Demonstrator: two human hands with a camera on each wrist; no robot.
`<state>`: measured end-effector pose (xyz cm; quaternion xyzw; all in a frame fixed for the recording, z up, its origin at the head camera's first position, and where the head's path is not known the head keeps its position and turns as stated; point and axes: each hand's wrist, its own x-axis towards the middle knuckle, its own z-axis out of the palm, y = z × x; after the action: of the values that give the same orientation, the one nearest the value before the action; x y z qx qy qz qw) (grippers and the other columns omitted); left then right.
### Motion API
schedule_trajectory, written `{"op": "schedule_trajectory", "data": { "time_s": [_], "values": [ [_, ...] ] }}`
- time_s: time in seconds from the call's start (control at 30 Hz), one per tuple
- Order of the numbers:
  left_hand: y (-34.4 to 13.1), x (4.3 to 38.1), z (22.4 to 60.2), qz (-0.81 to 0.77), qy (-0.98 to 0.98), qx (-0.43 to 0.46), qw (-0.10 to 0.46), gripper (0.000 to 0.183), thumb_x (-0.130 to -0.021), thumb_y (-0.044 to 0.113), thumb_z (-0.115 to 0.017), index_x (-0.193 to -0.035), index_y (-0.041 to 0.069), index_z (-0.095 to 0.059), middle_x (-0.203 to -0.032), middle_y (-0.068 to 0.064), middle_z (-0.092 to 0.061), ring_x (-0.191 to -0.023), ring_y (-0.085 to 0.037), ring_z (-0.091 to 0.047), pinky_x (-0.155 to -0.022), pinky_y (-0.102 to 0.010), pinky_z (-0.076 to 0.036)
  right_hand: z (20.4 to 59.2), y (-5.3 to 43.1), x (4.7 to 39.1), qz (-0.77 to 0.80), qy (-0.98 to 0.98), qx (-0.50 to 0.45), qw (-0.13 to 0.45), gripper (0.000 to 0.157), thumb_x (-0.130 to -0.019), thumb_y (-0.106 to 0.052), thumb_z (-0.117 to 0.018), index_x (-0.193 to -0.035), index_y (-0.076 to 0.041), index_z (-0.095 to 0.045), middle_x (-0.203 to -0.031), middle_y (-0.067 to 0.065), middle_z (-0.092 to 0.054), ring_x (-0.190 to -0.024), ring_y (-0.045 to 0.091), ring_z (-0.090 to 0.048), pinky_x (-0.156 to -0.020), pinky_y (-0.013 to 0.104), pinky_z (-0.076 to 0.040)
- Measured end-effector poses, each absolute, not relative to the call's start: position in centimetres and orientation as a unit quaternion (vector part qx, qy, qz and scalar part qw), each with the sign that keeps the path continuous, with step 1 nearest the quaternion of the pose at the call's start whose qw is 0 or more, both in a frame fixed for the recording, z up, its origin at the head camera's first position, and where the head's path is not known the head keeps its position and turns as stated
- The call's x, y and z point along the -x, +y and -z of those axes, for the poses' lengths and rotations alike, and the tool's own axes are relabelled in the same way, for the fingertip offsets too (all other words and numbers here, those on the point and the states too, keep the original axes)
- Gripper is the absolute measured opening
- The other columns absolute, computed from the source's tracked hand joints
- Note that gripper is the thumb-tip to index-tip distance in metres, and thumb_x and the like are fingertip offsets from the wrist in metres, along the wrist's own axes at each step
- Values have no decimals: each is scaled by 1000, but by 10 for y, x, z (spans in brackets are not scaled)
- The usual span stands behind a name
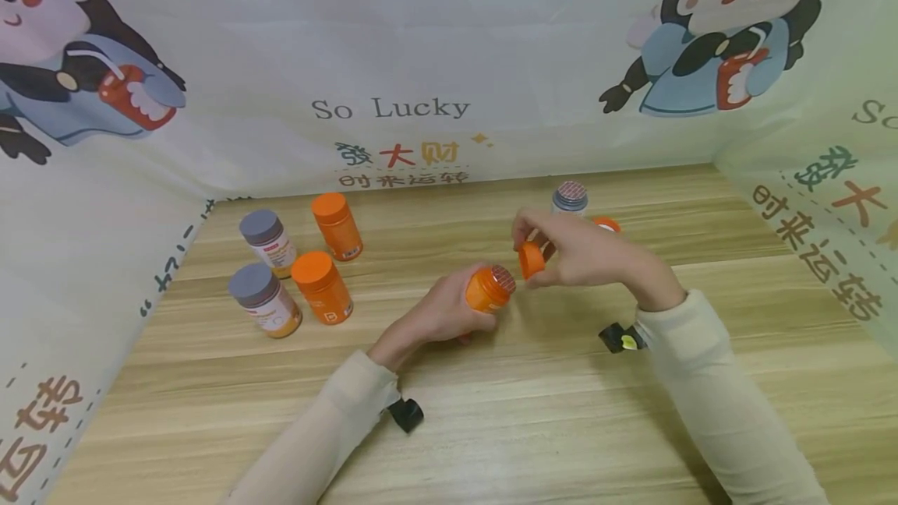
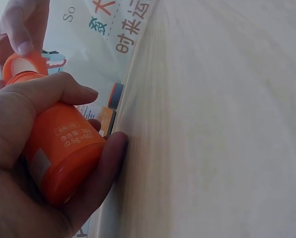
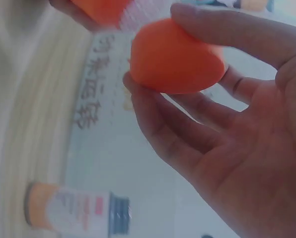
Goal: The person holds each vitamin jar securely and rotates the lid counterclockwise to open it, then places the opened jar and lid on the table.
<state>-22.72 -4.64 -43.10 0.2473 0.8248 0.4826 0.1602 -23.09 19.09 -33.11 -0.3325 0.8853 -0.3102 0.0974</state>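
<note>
And here we are, the left fingers (image 2: 108,166) curled round an orange bottle (image 1: 486,292), tipped over so its bare mouth leans toward the right fingers (image 3: 158,134). Those have an orange cap (image 1: 532,259) pinched by its sides, spread only as wide as the cap, just off the bottle's mouth. A patterned seal (image 1: 503,279) covers that mouth.

Where's the danger? That slanted bottle, I'd say: loosen the left grip and the smooth sides could slide out and drop onto the table (image 1: 477,419). The cap, held lightly, could spin away, or go on crooked if the two meet at an angle. And watch the wrist! Just beyond the right fingers stands a capless jar (image 1: 570,197), a loose lid (image 1: 607,223) near it; a careless sweep might clip either.

Now the print. On the bottle in the left fingers I catch "0.6g×60", with smaller characters I can't vouch for. The jar past the right fingers carries a red patch, too blurred to read. Beyond both sets of fingers, the backdrop (image 1: 533,100) declares "So Lucky", with "發大财" and "时来运转" underneath. Off to the left fingers' left, the labels on the grey-lidded jars (image 1: 266,304) are too small.
</note>
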Motion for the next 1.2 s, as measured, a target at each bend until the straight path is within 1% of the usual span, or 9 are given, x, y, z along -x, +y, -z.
{"op": "schedule_trajectory", "data": {
  "time_s": [0.17, 0.4, 0.57, 0.63, 0.7, 0.83, 0.93, 1.07, 1.2],
  "values": [
    [-45, 228, 430, -474, 829, -250, 157, 62, -75, 6, -76, -133, 20, -57, -95, -8, -64, -58, -19, -60, -45, -34, -57, 322, 210, 233, 332, 888, 310, 77, 43, -79, -4, -86, -109, -7, -54, -104, 8, -66, -99, 23, -68, -92, 45, -60],
    [-42, 226, 429, -476, 823, -265, 159, 57, -79, 28, -89, -128, 19, -61, -97, -2, -68, -72, -14, -60, -58, -31, -58, 312, 237, 232, 335, 899, 279, 44, 44, -83, -7, -84, -116, -6, -54, -115, 12, -69, -109, 28, -65, -98, 49, -58],
    [-27, 220, 422, -539, 765, -257, 241, 55, -83, 28, -87, -129, 19, -57, -102, -7, -65, -80, -19, -62, -58, -44, -65, 305, 257, 232, 325, 914, 239, 42, 41, -86, -8, -80, -118, -4, -54, -121, 16, -68, -111, 31, -64, -99, 51, -54],
    [-16, 219, 418, -566, 738, -250, 271, 58, -86, 26, -84, -135, 20, -54, -108, -8, -64, -85, -21, -64, -60, -49, -65, 302, 266, 232, 310, 924, 222, 29, 39, -86, -6, -79, -116, -4, -55, -118, 16, -68, -106, 30, -64, -95, 47, -54],
    [-4, 220, 415, -585, 718, -248, 283, 62, -87, 23, -82, -140, 22, -50, -114, -9, -63, -91, -22, -64, -65, -49, -66, 300, 273, 232, 292, 934, 205, 12, 37, -85, -5, -79, -114, -4, -55, -117, 17, -68, -101, 29, -64, -91, 42, -54],
    [26, 225, 413, -604, 712, -248, 260, 66, -88, 20, -78, -146, 26, -46, -122, -5, -63, -101, -18, -63, -85, -36, -62, 296, 287, 233, 257, 952, 166, 4, 38, -86, -11, -79, -117, -4, -57, -121, 21, -66, -99, 31, -63, -83, 37, -54],
    [47, 230, 416, -613, 718, -246, 218, 70, -88, 17, -77, -150, 25, -44, -126, -4, -64, -106, -16, -62, -95, -32, -55, 296, 295, 234, 228, 961, 152, 28, 43, -88, -21, -80, -123, -4, -62, -123, 21, -66, -102, 32, -63, -83, 42, -56],
    [72, 235, 420, -610, 734, -233, 183, 82, -87, 20, -81, -157, 21, -37, -130, 1, -63, -110, -11, -62, -103, -34, -53, 299, 305, 235, 205, 966, 140, 74, 41, -87, -25, -80, -120, -3, -69, -119, 18, -71, -104, 34, -64, -86, 51, -58],
    [93, 241, 421, -607, 745, -220, 171, 85, -85, 27, -86, -155, 26, -38, -128, 8, -63, -110, -7, -62, -107, -34, -52, 303, 314, 236, 205, 965, 122, 108, 42, -86, -22, -80, -120, 0, -70, -117, 20, -71, -106, 37, -64, -87, 54, -59]
  ]
}}
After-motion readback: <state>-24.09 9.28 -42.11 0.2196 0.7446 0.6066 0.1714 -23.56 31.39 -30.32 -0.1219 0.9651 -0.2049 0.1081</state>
